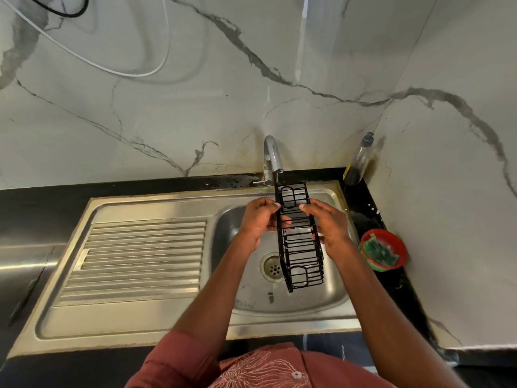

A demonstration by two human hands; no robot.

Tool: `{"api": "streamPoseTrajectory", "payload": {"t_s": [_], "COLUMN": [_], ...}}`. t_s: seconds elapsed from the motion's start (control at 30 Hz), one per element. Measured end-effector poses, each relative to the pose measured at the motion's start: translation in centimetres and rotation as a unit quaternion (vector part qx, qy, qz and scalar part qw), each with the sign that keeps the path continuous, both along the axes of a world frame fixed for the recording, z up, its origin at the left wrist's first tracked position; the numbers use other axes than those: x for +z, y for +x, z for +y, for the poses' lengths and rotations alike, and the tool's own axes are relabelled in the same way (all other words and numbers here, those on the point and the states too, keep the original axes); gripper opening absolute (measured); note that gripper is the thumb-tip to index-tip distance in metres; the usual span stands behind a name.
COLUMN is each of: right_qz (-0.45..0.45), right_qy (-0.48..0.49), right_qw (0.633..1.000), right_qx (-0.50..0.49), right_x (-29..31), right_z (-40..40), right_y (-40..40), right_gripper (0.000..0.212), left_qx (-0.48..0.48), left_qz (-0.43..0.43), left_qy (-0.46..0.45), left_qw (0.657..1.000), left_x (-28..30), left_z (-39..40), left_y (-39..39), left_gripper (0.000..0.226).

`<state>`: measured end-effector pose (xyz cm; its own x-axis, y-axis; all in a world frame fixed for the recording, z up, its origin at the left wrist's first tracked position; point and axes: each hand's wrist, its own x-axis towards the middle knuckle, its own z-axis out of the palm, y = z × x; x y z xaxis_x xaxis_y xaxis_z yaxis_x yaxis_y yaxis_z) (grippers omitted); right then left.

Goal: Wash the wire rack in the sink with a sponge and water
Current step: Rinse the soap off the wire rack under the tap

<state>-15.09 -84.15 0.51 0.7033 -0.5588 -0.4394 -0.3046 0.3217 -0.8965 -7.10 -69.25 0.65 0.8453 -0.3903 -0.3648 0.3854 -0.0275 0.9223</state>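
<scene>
A long black wire rack hangs lengthwise over the steel sink basin, its far end right under the tap spout. My left hand grips the rack's left rail and my right hand holds its right side. A green sponge lies in a red bowl on the counter to the right of the sink. I cannot tell whether water runs from the tap.
The ribbed drainboard lies left of the basin, with the drain at the basin's bottom. A soap bottle stands in the back right corner on the black counter. Marble walls close the back and right side.
</scene>
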Motion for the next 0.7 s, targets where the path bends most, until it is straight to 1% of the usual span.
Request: {"api": "streamPoseTrajectory", "payload": {"t_s": [0.13, 0.27, 0.33, 0.5, 0.6, 0.7], "right_qz": [-0.004, -0.007, -0.008, -0.004, 0.009, 0.012], "right_qy": [-0.003, 0.000, -0.005, -0.017, -0.018, -0.014], "right_qw": [1.000, 1.000, 1.000, 1.000, 1.000, 1.000], "right_qx": [-0.007, -0.009, -0.008, 0.009, 0.018, 0.019], "right_x": [0.1, 0.0, 0.0, -0.4, -0.5, -0.3], "right_z": [-0.6, -0.4, -0.1, 0.5, 0.7, 1.0], "right_y": [-0.4, 0.1, 0.7, 3.3, 4.6, 5.1], "right_gripper": [0.045, 0.043, 0.043, 0.036, 0.041, 0.036], "left_qx": [-0.005, 0.011, 0.024, 0.052, 0.050, 0.038], "left_qz": [0.007, 0.010, 0.010, 0.022, 0.028, 0.017], "left_qy": [-0.010, -0.018, -0.026, -0.064, -0.073, -0.067], "left_qw": [1.000, 1.000, 0.999, 0.996, 0.996, 0.997], "left_x": [-0.1, -0.3, -0.3, 0.0, 0.1, 0.3], "left_z": [-0.7, -0.6, -0.4, 0.7, 1.3, 1.7], "left_y": [-0.2, 0.2, 0.4, 1.1, 1.5, 1.8], "left_gripper": [0.007, 0.015, 0.015, 0.014, 0.015, 0.020]}}
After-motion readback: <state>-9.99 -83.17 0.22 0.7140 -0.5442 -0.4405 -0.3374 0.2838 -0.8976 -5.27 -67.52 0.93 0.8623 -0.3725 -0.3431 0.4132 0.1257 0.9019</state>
